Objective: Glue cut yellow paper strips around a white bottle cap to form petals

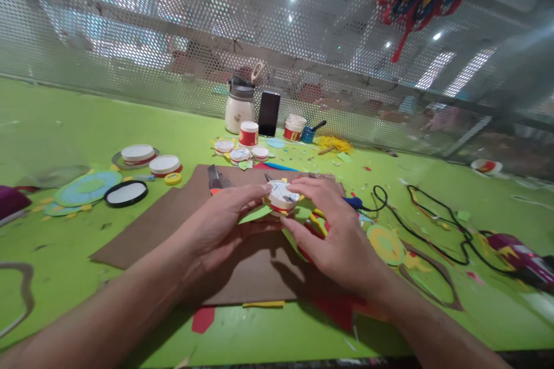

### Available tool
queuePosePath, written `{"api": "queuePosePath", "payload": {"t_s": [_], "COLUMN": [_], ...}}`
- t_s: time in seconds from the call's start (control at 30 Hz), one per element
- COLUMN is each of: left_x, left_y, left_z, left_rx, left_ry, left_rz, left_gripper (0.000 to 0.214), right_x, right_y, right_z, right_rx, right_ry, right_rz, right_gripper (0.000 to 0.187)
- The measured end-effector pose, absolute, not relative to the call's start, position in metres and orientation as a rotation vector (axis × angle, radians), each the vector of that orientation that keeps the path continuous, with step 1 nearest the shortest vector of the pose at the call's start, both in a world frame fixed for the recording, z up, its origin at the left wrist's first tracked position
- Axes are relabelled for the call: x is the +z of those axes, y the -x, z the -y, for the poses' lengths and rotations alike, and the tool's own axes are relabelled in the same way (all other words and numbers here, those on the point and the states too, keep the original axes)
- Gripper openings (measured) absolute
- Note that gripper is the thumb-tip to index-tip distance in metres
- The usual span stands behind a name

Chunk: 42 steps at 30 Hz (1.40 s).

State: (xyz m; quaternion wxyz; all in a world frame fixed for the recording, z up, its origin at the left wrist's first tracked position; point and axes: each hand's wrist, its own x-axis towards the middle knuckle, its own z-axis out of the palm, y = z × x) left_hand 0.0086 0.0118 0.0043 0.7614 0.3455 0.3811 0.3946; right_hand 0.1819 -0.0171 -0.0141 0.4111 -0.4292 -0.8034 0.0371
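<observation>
My left hand (219, 225) and my right hand (335, 230) meet over a brown cardboard sheet (173, 225). Both close their fingertips round a small white jar with a red band (281, 197), whose top is smeared with something pale. The jar stands on coloured foam shapes, green, yellow and red (311, 225), which lie partly under my right hand. A craft knife (214, 179) lies on the cardboard just left of the jar.
Several white-lidded red jars (249, 134), a lidded white bottle (239, 106) and a dark phone (269, 113) stand by the perforated metal screen. Foam rings and lids (89, 187) lie at left. A black cable (433, 230) runs to a glue gun (526, 256) at right.
</observation>
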Motion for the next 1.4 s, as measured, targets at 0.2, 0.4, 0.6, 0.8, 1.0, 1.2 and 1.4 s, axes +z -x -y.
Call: {"api": "queuePosePath", "payload": {"t_s": [0.2, 0.4, 0.6, 0.8, 1.0, 1.2, 1.4], "left_x": [0.005, 0.007, 0.012, 0.008, 0.004, 0.003, 0.006], "left_y": [-0.011, -0.010, -0.006, -0.008, -0.007, -0.004, -0.005], "left_z": [-0.011, -0.007, -0.007, -0.004, -0.005, -0.010, -0.007], "left_rx": [0.800, 0.760, 0.694, 0.861, 0.887, 0.904, 0.835], "left_ry": [-0.743, -0.758, -0.748, -0.834, -0.898, -0.962, -0.984], "left_rz": [-0.799, -0.724, -0.717, -0.844, -0.828, -0.842, -0.852], "left_gripper": [0.020, 0.021, 0.027, 0.037, 0.061, 0.060, 0.050], "right_x": [-0.013, -0.018, -0.008, -0.003, -0.005, -0.005, -0.004], "right_y": [-0.184, -0.190, -0.198, -0.203, -0.204, -0.204, -0.204], "right_z": [0.016, 0.013, 0.011, 0.008, 0.007, 0.006, 0.006], "right_rx": [0.173, 0.307, 0.466, 0.465, 0.554, 0.585, 0.562], "right_ry": [1.125, 1.148, 1.102, 1.107, 1.066, 1.046, 1.021], "right_rz": [2.098, 2.047, 1.982, 1.950, 1.950, 1.948, 1.956], "right_gripper": [0.043, 0.043, 0.039, 0.039, 0.040, 0.039, 0.038]}}
